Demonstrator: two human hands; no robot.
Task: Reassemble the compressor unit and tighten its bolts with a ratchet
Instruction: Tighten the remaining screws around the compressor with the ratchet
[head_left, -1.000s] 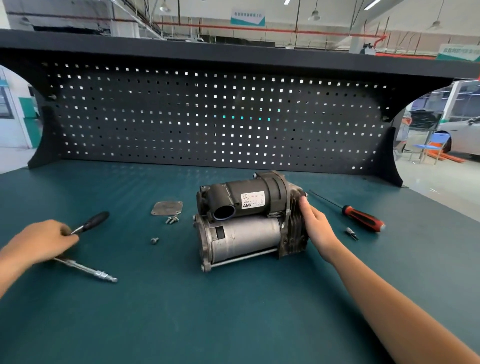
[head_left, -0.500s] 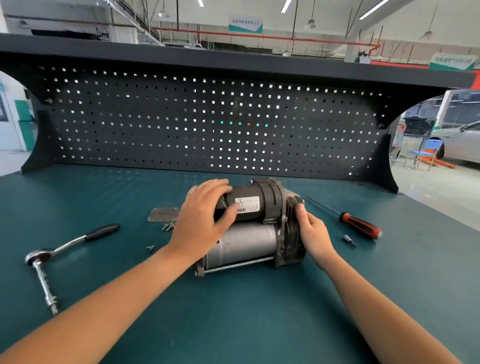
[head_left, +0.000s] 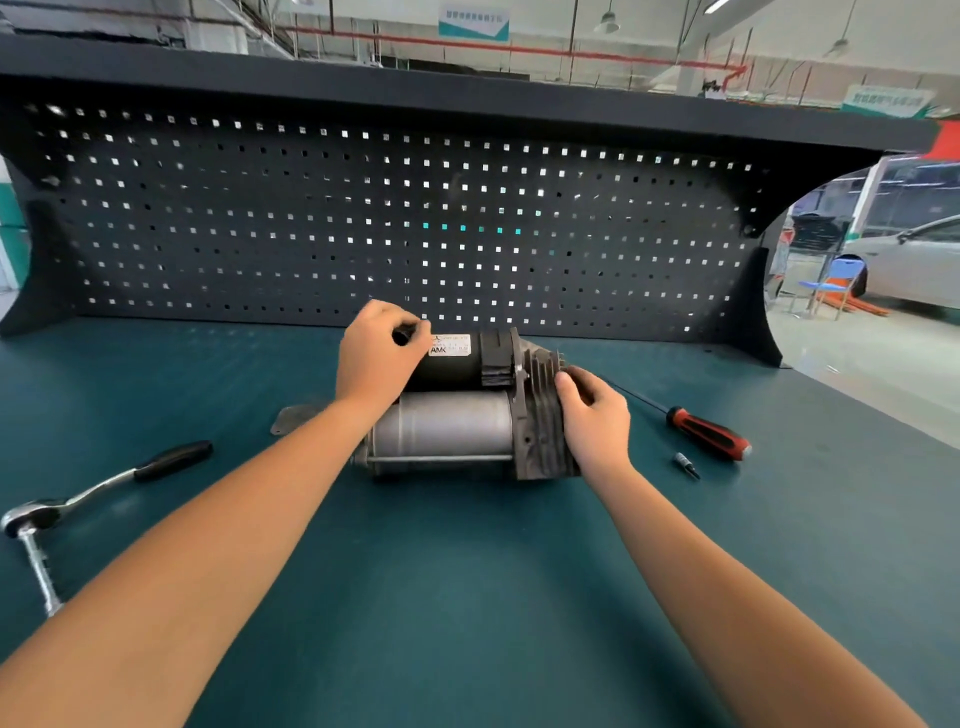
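Note:
The compressor unit (head_left: 457, 421) lies on its side in the middle of the green bench, a black motor with a white label above a silver cylinder, and a finned grey head at its right end. My left hand (head_left: 376, 356) grips the left end of the black motor. My right hand (head_left: 595, 415) holds the finned head. A ratchet (head_left: 104, 488) with a black handle and a long extension lies at the far left, apart from both hands. A flat grey cover plate (head_left: 291, 418) lies left of the unit, partly hidden by my left forearm.
A red-and-black screwdriver (head_left: 706, 431) and a small bit (head_left: 685, 464) lie right of the compressor. A black pegboard (head_left: 363, 218) closes off the back of the bench (head_left: 467, 597). Loose bolts seen earlier are hidden behind my left arm.
My left hand left the ratchet on the bench and moved right onto the compressor's motor end. The unit has been turned between both hands, so its finned head faces up more.

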